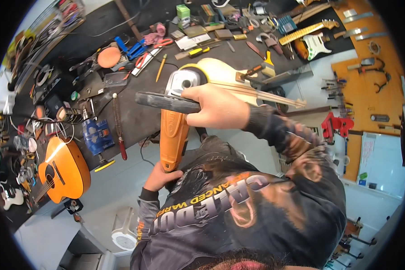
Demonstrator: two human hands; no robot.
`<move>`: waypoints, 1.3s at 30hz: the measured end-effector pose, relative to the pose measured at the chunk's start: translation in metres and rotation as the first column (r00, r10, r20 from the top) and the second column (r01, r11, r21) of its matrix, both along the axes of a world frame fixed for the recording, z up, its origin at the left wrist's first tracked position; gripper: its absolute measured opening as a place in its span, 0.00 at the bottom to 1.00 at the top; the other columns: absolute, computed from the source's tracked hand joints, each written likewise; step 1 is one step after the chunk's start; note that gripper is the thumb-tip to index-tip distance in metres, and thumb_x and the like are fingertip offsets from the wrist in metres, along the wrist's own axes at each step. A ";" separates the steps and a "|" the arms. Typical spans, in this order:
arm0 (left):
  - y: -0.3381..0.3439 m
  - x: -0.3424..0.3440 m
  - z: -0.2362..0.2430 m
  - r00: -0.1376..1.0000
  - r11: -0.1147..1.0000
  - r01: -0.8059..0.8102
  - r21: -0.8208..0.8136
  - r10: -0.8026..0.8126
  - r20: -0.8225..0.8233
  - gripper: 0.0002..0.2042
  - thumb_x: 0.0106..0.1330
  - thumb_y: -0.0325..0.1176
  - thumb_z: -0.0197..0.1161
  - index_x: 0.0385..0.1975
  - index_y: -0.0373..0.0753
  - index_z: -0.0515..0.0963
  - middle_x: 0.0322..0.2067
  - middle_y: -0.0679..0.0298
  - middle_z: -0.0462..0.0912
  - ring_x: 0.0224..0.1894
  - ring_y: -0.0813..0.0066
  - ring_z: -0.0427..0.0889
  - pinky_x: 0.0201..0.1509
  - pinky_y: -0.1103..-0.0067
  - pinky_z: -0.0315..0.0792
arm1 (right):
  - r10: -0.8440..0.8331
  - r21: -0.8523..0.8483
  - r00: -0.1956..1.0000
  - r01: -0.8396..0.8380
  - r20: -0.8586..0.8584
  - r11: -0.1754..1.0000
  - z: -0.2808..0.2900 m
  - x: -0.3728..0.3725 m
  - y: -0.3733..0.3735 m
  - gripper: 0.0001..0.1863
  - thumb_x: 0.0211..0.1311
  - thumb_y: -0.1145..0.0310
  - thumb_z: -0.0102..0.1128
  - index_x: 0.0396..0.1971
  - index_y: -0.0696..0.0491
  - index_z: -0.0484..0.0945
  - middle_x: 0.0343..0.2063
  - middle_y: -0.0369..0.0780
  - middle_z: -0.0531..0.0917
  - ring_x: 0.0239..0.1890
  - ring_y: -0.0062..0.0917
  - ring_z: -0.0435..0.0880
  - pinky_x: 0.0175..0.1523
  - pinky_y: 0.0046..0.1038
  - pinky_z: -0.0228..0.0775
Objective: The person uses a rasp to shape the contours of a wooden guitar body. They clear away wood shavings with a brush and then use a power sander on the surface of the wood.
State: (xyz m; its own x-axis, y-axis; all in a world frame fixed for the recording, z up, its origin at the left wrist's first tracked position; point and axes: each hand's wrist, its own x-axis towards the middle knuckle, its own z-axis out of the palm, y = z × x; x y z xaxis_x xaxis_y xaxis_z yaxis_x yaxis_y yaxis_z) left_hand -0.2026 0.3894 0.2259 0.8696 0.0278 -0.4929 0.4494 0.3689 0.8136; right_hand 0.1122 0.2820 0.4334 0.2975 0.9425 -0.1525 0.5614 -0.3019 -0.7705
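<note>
I hold an orange angle polisher [172,135] with a silver gear head and a yellow pad at its front. My right hand [220,107] is closed round the black front handle [162,101] beside the head. Lower down, my left hand [161,177] wraps the rear end of the orange body. The pad's edge overlaps a pale, bare-wood instrument body [222,72] on the dark bench; whether the pad touches it is hidden. A long neck with strings or strips [274,97] reaches right from that body.
An orange acoustic guitar [72,168] and a blue power tool [98,137] sit at the bench's left side. Pliers, a pencil [161,67], a yellow-handled brush [268,65] and a sunburst electric guitar [312,45] lie on the dark bench [139,83]. Red clamps [336,125] hang at right.
</note>
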 end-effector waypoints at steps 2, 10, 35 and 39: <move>-0.014 -0.010 -0.025 0.983 0.998 -0.029 -0.053 0.019 -0.183 0.28 0.63 0.31 0.81 0.63 0.31 0.81 0.53 0.64 0.90 0.52 0.72 0.88 0.59 0.73 0.80 | -0.077 -0.003 0.993 0.078 -0.091 0.997 -0.066 0.005 -0.030 0.12 0.63 0.66 0.69 0.38 0.60 0.81 0.27 0.49 0.82 0.30 0.32 0.82 0.41 0.39 0.76; -0.152 -0.050 -0.050 0.866 0.896 -0.090 0.435 0.286 -0.410 0.17 0.65 0.29 0.75 0.52 0.28 0.85 0.45 0.53 0.94 0.48 0.66 0.93 0.54 0.69 0.82 | 0.066 -0.120 0.968 -0.097 -0.240 0.988 -0.145 -0.009 -0.107 0.24 0.65 0.48 0.76 0.38 0.57 0.86 0.31 0.55 0.86 0.38 0.55 0.88 0.44 0.48 0.78; -0.258 -0.001 -0.043 0.461 0.574 -0.604 0.553 0.818 -0.344 0.09 0.59 0.28 0.71 0.34 0.29 0.82 0.23 0.61 0.85 0.23 0.68 0.85 0.29 0.68 0.75 | 0.465 0.205 0.869 -0.430 -0.170 0.879 -0.196 0.018 -0.029 0.22 0.63 0.51 0.74 0.44 0.55 0.89 0.33 0.51 0.90 0.36 0.48 0.90 0.48 0.45 0.82; -0.218 -0.006 -0.051 0.452 0.404 -0.393 0.826 0.867 -0.209 0.12 0.59 0.29 0.73 0.38 0.30 0.82 0.26 0.57 0.87 0.28 0.50 0.87 0.36 0.62 0.79 | 0.521 0.167 0.763 -0.497 -0.382 0.852 -0.225 0.022 0.021 0.19 0.62 0.66 0.71 0.51 0.57 0.84 0.34 0.46 0.88 0.36 0.40 0.90 0.48 0.42 0.82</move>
State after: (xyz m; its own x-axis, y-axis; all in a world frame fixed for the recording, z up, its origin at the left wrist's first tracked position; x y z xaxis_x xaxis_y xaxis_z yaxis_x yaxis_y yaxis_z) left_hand -0.2086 0.1714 0.1753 -0.0130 0.9089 -0.4167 0.7097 0.3020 0.6365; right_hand 0.1342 0.3026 0.2085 -0.3040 0.9479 -0.0947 0.2607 -0.0128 -0.9653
